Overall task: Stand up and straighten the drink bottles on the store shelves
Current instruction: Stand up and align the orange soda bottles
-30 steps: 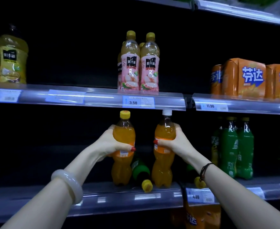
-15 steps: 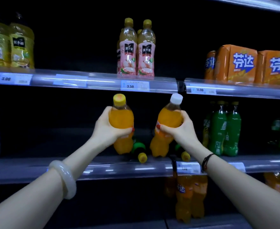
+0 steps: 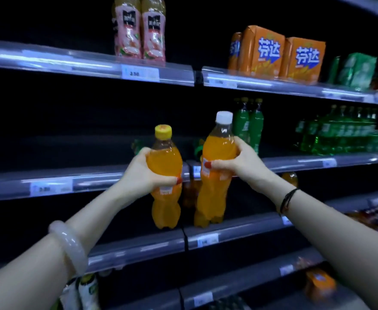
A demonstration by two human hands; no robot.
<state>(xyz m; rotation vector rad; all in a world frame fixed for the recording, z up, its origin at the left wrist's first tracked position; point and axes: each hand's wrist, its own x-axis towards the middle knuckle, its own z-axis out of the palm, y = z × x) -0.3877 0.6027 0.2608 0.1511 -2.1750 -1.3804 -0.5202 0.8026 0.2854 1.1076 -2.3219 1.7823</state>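
The left hand [image 3: 143,173] has its fingers closed around the yellow-capped orange bottle [image 3: 164,175], and the right hand [image 3: 239,162] grips the white-capped orange bottle [image 3: 217,168] just at its 3 o'clock; both bottles are in the air before the shelf edge [image 3: 139,245]. Because both hands are busy and the picture is blurred from movement, a bottle may hit this edge when going in, or tip over if it is set down tilted.

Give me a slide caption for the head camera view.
Left hand and right hand each hold an orange soda bottle before the store shelves.
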